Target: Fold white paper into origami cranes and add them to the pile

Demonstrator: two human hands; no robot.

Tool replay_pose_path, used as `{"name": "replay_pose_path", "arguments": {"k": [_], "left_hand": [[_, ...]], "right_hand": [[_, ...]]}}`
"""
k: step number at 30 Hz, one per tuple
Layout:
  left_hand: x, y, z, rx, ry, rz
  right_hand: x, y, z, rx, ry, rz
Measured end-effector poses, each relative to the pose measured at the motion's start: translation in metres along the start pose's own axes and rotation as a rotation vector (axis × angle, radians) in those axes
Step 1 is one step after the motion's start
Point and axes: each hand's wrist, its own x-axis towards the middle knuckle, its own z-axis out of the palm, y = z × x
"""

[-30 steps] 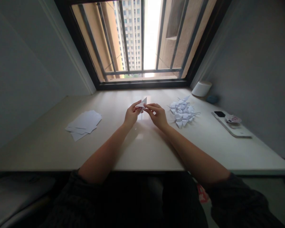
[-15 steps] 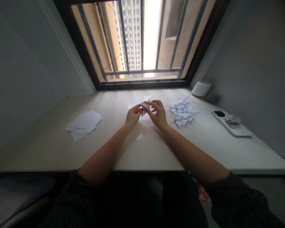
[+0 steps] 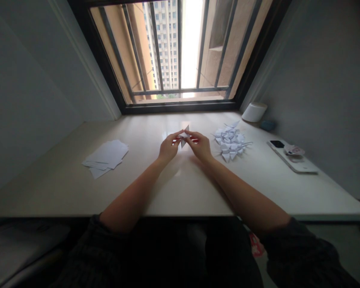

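A small folded white paper with pointed ends is held between my two hands, above the middle of the table. My left hand pinches its left side with thumb and fingers. On the other side, my right hand grips it between thumb and fingertips. The fingers cover part of the folds. To the right lies a heap of folded paper cranes, white with thin points sticking out. A loose stack of white paper sheets rests on the left.
The pale table runs up to a barred window. At the back right stand a white cylindrical object and a dark bluish item. A flat white device with a small crumpled packet on it lies near the right wall.
My right fingers have drawn in from over the top of the folded paper to its right side. The paper has turned slightly and shows more of its points.
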Motion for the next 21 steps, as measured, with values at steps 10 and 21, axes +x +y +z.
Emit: {"name": "replay_pose_path", "arguments": {"k": [10,21], "left_hand": [[-0.008,0.021,-0.005,0.132,-0.02,0.151],[-0.01,0.025,-0.005,0.167,0.043,0.104]], "right_hand": [[0.003,-0.002,-0.005,-0.014,0.048,-0.017],[0.006,0.003,-0.003,0.059,0.074,0.077]]}}
